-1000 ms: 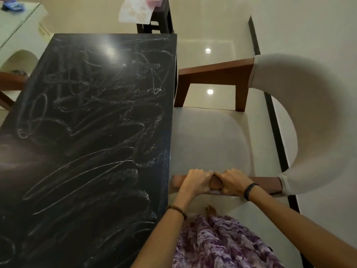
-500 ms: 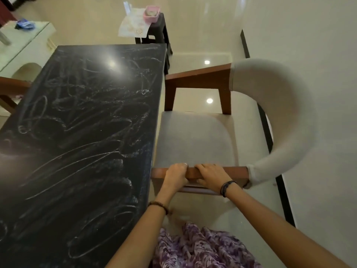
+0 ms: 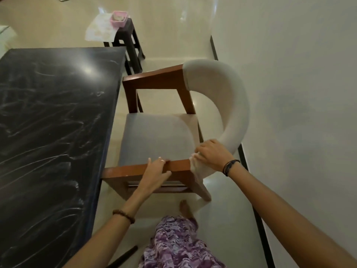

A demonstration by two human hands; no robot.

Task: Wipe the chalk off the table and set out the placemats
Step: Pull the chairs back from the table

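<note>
The black table fills the left side, its top covered in white chalk scribbles. A chair with a grey seat, wooden arms and a cream curved back stands beside the table's right edge. My left hand holds the near wooden armrest, fingers over its top and thumb on its side. My right hand grips the end of the cream backrest where it meets that armrest. A pale patterned sheet, perhaps a placemat, hangs over a dark stool at the back.
A pink tub sits on the stool beyond the table's far end. A white wall with a dark skirting line runs along the right, close behind the chair. My purple patterned clothing and a bare foot are at the bottom. A dark rod lies on the floor.
The chair has come away from the table edge and swung round. My right hand has shifted from the wooden armrest to the cream backrest end; my left hand stays on the armrest.
</note>
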